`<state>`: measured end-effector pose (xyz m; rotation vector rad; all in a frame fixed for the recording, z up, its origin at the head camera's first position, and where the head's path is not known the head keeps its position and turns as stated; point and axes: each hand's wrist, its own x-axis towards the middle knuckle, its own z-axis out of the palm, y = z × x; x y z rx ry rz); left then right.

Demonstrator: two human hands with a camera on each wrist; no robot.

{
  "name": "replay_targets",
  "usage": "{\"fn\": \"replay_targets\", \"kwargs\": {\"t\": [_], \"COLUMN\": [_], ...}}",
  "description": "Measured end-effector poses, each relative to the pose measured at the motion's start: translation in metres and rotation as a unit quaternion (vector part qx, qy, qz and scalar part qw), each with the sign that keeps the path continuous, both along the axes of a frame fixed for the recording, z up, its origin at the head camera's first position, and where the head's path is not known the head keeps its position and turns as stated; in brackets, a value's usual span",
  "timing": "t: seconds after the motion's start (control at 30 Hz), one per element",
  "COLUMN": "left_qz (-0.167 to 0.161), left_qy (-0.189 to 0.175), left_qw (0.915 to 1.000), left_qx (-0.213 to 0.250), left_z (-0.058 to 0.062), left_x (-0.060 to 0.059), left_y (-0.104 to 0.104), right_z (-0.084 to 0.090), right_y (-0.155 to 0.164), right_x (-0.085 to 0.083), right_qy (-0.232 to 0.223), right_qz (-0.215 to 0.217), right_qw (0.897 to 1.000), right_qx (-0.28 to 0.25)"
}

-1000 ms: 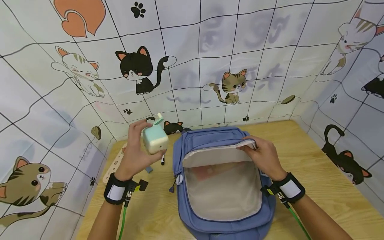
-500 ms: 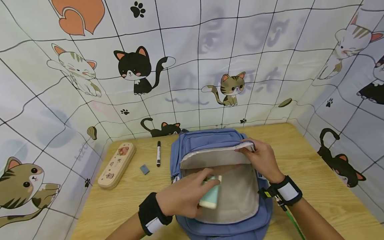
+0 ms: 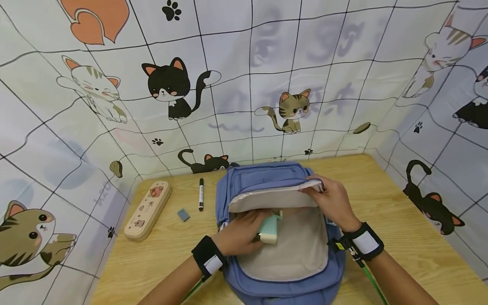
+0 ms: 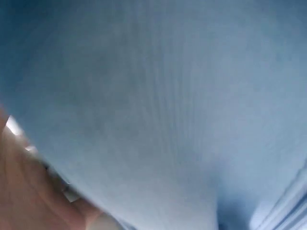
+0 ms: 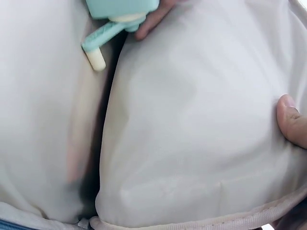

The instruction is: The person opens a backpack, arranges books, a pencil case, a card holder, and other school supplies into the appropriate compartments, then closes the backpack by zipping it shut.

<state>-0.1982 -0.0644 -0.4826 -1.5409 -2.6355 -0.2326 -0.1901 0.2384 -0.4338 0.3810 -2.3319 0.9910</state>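
Note:
A mint-and-cream crank pencil sharpener (image 3: 269, 231) is inside the opening of a blue backpack (image 3: 263, 173). My left hand (image 3: 242, 235) reaches into the opening and holds the sharpener from its left side; some fingers are hidden. In the right wrist view the sharpener's crank handle (image 5: 103, 38) points down beside a gap in the pale lining (image 5: 168, 120). With thumb and fingers, my right hand (image 3: 333, 201) pinches the upper edge of the opening and lifts it. Blue fabric (image 4: 153, 105) fills most of the left wrist view.
Left of the backpack, a cream pencil case (image 3: 148, 210) lies on the wooden table (image 3: 167, 262). A small blue-grey block (image 3: 183, 215) and a black-and-white marker (image 3: 201, 195) lie between them. A cat-print sheet (image 3: 236, 76) rises behind the table.
My left hand has carried the pencil sharpener from above the table's left side rightward and down into the backpack. The right hand keeps its hold on the opening's edge.

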Motion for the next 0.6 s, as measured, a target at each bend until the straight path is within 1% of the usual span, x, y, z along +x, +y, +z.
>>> {"fn": "replay_targets", "kwargs": {"t": [0.03, 0.1, 0.13, 0.2, 0.27, 0.3, 0.37, 0.4, 0.43, 0.5, 0.53, 0.6], "left_qz": [0.003, 0.011, 0.012, 0.012, 0.009, 0.005, -0.008, -0.017, -0.028, -0.058, -0.067, -0.067], "left_qy": [0.017, 0.071, 0.106, 0.17, 0.215, 0.229, 0.242, 0.236, 0.228, 0.204, 0.191, 0.164], "left_qw": [0.9999, 0.9973, 0.9942, 0.9851, 0.9761, 0.9731, 0.9702, 0.9716, 0.9731, 0.9739, 0.9724, 0.9649], "left_qx": [0.001, -0.009, -0.015, -0.022, -0.028, -0.028, -0.019, -0.007, 0.016, 0.08, 0.116, 0.193], "left_z": [0.0, -0.001, -0.002, -0.004, -0.004, -0.004, -0.002, 0.001, 0.005, 0.017, 0.025, 0.042], "left_x": [0.0, 0.001, 0.002, 0.004, 0.006, 0.007, 0.009, 0.01, 0.01, 0.009, 0.007, -0.001], "left_y": [0.001, 0.001, 0.001, 0.001, 0.001, 0.0, -0.001, -0.003, -0.005, -0.014, -0.021, -0.042], "right_z": [0.0, 0.001, 0.001, 0.0, -0.001, -0.002, -0.004, -0.005, -0.005, -0.006, -0.006, -0.004], "right_y": [0.0, -0.001, -0.001, -0.002, -0.003, -0.003, -0.004, -0.004, -0.004, -0.003, -0.003, -0.003], "right_x": [0.0, 0.0, 0.0, 0.0, 0.0, 0.0, 0.001, 0.001, 0.001, 0.001, 0.001, 0.0], "right_qy": [0.0, 0.002, 0.002, 0.003, -0.002, -0.005, -0.011, -0.013, -0.013, -0.011, -0.01, -0.007], "right_qz": [0.001, 0.001, 0.002, 0.002, -0.001, -0.004, -0.008, -0.01, -0.01, -0.011, -0.01, -0.007], "right_qw": [1.0, 1.0, 1.0, 1.0, 1.0, 1.0, 1.0, 1.0, 1.0, 1.0, 1.0, 1.0], "right_qx": [-0.001, -0.004, -0.006, -0.007, -0.006, -0.004, -0.002, -0.002, -0.001, -0.001, -0.002, -0.005]}}
